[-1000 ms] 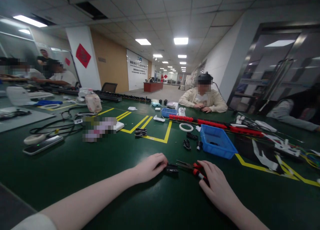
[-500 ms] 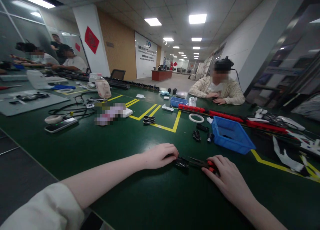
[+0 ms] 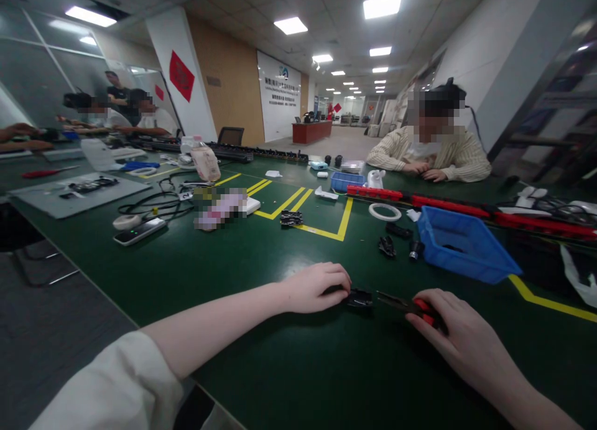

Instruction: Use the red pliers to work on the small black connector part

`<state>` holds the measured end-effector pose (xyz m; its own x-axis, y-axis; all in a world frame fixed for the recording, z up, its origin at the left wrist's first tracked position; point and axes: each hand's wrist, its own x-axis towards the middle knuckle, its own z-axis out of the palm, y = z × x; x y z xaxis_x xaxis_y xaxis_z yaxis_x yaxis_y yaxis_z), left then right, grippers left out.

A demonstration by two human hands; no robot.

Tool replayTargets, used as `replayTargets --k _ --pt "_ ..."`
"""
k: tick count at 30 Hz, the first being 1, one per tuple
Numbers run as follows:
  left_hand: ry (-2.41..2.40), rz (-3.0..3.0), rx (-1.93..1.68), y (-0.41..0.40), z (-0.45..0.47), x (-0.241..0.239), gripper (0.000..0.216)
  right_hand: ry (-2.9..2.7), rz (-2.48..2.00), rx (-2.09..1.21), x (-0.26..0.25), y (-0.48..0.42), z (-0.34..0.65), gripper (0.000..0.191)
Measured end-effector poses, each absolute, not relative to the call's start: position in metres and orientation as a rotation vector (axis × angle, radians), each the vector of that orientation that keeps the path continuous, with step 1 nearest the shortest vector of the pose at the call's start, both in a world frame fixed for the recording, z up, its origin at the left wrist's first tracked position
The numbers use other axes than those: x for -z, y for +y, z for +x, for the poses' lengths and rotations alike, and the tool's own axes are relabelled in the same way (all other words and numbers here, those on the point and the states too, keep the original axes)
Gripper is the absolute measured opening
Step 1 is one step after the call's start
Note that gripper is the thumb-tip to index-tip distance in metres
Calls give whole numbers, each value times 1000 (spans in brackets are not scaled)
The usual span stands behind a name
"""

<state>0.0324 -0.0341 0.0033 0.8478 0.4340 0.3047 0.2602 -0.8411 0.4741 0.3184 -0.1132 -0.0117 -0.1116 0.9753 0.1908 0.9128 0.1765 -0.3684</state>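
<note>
My left hand (image 3: 321,287) is closed on the left end of a small black plastic part (image 3: 360,299) low over the green table (image 3: 298,361). My right hand (image 3: 454,324) is wrapped round the red handles of a pair of pliers (image 3: 400,301). The long thin jaws point left toward the black part, with a small gap between them. Beyond my hands lie another black part (image 3: 387,246), a short black cylinder (image 3: 416,250) and a flat black piece (image 3: 398,231).
A blue bin (image 3: 466,246) stands at right, in front of a long red strip (image 3: 448,209). A white ring (image 3: 385,212) and a black clip-like part (image 3: 291,218) lie farther back. A phone-like device (image 3: 140,232) and cables are at left. A person (image 3: 429,144) sits across the table.
The view has swung slightly left, so things sit farther right. The plier tips are a little farther from the black part. Both hands keep their hold.
</note>
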Motion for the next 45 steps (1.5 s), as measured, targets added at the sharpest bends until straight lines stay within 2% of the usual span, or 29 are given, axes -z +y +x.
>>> replayTargets --k 23,32,45 --pt "547 2624 -609 -32 34 1 9 -2268 -1498 -8 18 -117 322 34" --pt "461 2680 -526 -32 31 -2 23 -2274 -1499 -17 15 -117 320 33" --pt "350 2582 -441 -50 41 -3 23 -2349 -1353 74 9 -120 312 32"
